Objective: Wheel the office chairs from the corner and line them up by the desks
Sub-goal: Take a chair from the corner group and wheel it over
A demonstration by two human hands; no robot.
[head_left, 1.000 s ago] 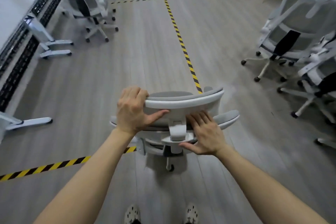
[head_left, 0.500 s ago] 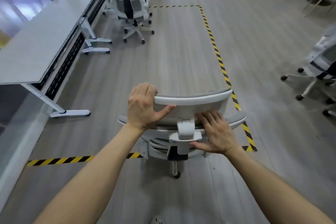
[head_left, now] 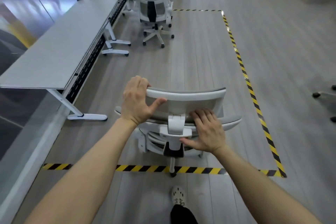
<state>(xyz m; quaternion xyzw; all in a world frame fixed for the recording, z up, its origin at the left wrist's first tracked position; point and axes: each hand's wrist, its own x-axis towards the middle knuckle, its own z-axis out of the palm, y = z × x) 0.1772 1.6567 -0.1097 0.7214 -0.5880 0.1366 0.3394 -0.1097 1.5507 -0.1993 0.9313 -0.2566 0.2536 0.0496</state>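
Together on one chair point(head_left: 185, 96), two hands: left hand point(head_left: 136, 102), right hand point(head_left: 207, 132).

I'm getting a bright, even picture, lit softly from overhead with no hard shadows. There is only a faint grey pool under the chair point(head_left: 185, 96) at centre and a darker band beneath the desk point(head_left: 54, 56) at 9 o'clock. The floor point(head_left: 200, 60) washes pale with glare toward 12 o'clock, and the hazard tape point(head_left: 241, 67) glints at its far corner near 1 o'clock. The glass wall point(head_left: 27, 5) at 10 o'clock carries smeared purple and yellow reflections. Centre detail is crisp, but the 1 to 2 o'clock corner is blurred. Wide-angle bending curves the desk edge and tape, and it stretches my forearms point(head_left: 81, 178) around 6 o'clock.
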